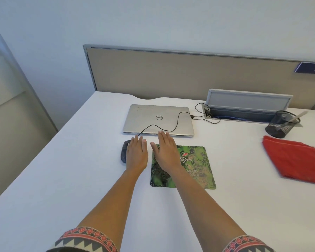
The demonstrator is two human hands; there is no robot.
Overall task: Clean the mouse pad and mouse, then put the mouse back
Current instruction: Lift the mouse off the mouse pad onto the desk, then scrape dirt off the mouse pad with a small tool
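A green patterned mouse pad (196,168) lies flat on the white desk in front of me. My right hand (166,151) is stretched out flat over its left part, fingers straight and slightly apart, holding nothing. To the left of the pad a dark mouse (124,150) sits on the desk, mostly hidden under my left hand (136,154), which lies flat over it with straight fingers. The mouse's black cable (173,124) runs over a closed silver laptop (158,119). A folded red cloth (295,159) lies at the right.
Behind the laptop, an open cable tray (244,108) is set into the desk. A black mesh pen holder (281,123) stands beside the cloth. A beige partition (171,73) closes off the back of the white desk (71,160), whose left edge drops off.
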